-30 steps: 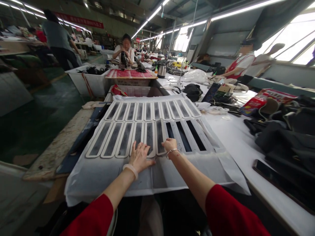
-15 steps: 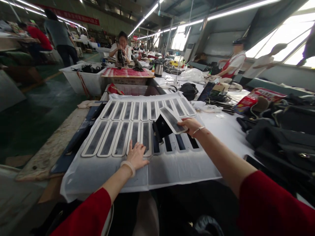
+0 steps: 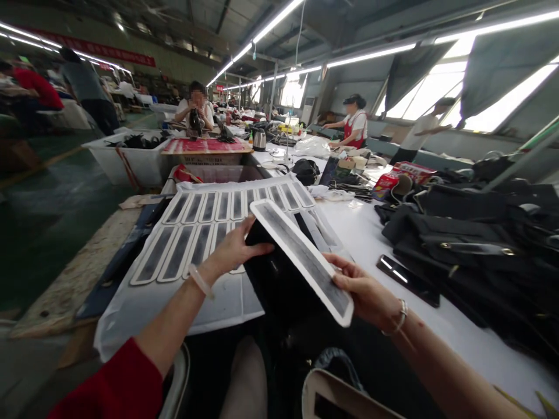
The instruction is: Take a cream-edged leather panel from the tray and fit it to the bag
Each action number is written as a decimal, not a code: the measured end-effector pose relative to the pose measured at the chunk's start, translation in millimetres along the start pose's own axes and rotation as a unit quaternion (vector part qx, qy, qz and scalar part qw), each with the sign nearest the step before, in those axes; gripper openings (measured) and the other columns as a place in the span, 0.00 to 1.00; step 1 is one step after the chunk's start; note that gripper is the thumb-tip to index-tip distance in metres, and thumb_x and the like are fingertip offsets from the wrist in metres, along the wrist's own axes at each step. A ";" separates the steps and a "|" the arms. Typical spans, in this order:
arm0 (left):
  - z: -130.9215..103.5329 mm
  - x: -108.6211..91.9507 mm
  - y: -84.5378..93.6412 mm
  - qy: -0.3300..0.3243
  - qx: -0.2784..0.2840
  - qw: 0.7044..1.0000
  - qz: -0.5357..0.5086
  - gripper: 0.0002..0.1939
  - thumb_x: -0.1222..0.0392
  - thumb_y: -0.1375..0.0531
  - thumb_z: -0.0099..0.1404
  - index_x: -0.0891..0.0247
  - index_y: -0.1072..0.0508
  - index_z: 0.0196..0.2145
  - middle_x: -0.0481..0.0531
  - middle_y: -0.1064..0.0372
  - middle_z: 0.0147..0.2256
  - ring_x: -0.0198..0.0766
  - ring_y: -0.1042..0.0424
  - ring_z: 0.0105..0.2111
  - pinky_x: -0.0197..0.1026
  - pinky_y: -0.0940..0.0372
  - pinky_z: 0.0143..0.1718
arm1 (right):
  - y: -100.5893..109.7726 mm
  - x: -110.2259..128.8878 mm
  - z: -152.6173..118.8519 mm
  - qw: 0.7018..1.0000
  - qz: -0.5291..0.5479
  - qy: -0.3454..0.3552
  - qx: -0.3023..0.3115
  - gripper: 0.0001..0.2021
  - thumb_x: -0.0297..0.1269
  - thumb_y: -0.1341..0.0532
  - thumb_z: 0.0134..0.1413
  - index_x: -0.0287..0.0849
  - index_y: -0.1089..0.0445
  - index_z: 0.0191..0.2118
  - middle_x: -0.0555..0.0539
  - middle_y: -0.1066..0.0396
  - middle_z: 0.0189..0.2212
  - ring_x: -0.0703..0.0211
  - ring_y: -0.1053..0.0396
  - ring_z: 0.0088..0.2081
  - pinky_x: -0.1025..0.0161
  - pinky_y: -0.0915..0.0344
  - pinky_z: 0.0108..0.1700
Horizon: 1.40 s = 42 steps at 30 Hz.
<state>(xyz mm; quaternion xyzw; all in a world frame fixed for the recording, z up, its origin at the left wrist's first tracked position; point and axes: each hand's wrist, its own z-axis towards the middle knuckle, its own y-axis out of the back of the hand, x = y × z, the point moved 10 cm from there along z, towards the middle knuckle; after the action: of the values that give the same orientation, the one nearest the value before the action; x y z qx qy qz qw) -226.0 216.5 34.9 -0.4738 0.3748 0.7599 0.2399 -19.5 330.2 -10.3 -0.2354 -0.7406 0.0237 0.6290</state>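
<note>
My right hand [image 3: 364, 291] grips the near end of a long white-rimmed strip [image 3: 301, 259] with a grey centre, lifted off the table and tilted toward me. A black piece [image 3: 279, 279] hangs beneath the strip. My left hand [image 3: 236, 247] holds the far edge of that black piece, just under the strip's far end. Behind them a white sheet [image 3: 174, 299] carries two rows of several similar strips [image 3: 192, 224], lying flat side by side.
Black bags and leather parts [image 3: 471, 244] pile up at the right on the white table [image 3: 362, 233], with a dark phone [image 3: 408, 279] near my right hand. A white bin [image 3: 122, 160] stands at the far left. Other people work at benches behind.
My right hand has lifted one strip off the sheet and brought it toward me. My left hand left the sheet and took hold of the black piece under it.
</note>
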 end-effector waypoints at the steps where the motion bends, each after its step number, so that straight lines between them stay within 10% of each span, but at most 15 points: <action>1: -5.3 -14.0 -12.6 -0.003 0.037 0.999 -0.030 0.34 0.48 0.30 0.51 0.62 0.29 0.53 0.57 0.27 0.52 0.52 0.30 0.54 0.51 0.37 0.56 | -0.7 -2.0 -14.5 1.000 0.009 0.004 0.012 0.32 0.44 0.25 0.41 0.46 0.31 0.54 0.47 0.23 0.39 0.59 0.24 0.34 0.65 0.28 0.37; 6: -39.5 -64.5 -41.0 -0.017 0.056 0.992 -0.115 0.17 0.55 0.33 0.56 0.62 0.24 0.44 0.49 0.22 0.42 0.44 0.24 0.43 0.44 0.31 0.47 | 23.0 10.5 -72.4 0.997 0.005 0.072 0.034 0.49 0.75 0.39 0.36 0.53 0.40 0.63 0.40 0.30 0.54 0.43 0.29 0.49 0.50 0.31 0.47; 10: -63.4 -103.7 -61.6 -0.041 0.041 0.991 -0.122 0.13 0.61 0.32 0.55 0.60 0.23 0.39 0.44 0.21 0.37 0.40 0.25 0.39 0.38 0.32 0.44 | 26.9 37.4 -105.1 0.970 -0.193 0.136 -0.060 0.44 0.64 0.33 0.44 0.49 0.43 0.64 0.37 0.38 0.60 0.41 0.36 0.57 0.43 0.40 0.57; 17: -92.4 -168.5 -99.8 -0.136 0.057 0.988 0.041 0.15 0.56 0.33 0.57 0.58 0.25 0.44 0.44 0.22 0.38 0.41 0.25 0.38 0.39 0.33 0.40 | -43.9 95.6 -173.5 0.776 -0.528 0.269 -0.213 0.42 0.42 0.30 0.47 0.39 0.48 0.65 0.37 0.36 0.58 0.42 0.36 0.57 0.46 0.38 0.58; 23: -105.3 -155.9 -131.8 -0.143 0.212 0.941 0.220 0.12 0.55 0.33 0.56 0.55 0.24 0.39 0.44 0.23 0.33 0.42 0.25 0.33 0.39 0.35 0.33 | -19.4 82.1 -212.4 0.778 -0.524 0.265 -0.225 0.39 0.39 0.30 0.47 0.44 0.46 0.63 0.42 0.34 0.54 0.46 0.33 0.50 0.51 0.35 0.53; 42: -155.1 -99.7 -192.1 -0.151 0.213 0.919 0.294 0.08 0.69 0.44 0.65 0.61 0.31 0.41 0.55 0.29 0.43 0.47 0.29 0.44 0.49 0.34 0.46 | 17.6 11.7 -224.2 0.804 -0.512 0.207 -0.220 0.39 0.32 0.33 0.46 0.48 0.49 0.64 0.46 0.41 0.49 0.53 0.37 0.47 0.57 0.34 0.51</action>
<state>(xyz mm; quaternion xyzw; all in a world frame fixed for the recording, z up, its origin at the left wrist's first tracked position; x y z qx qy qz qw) 39.5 208.0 17.0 -0.1592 0.6095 0.7610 0.1549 196.3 291.8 41.2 0.0468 -0.5907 -0.5145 0.6198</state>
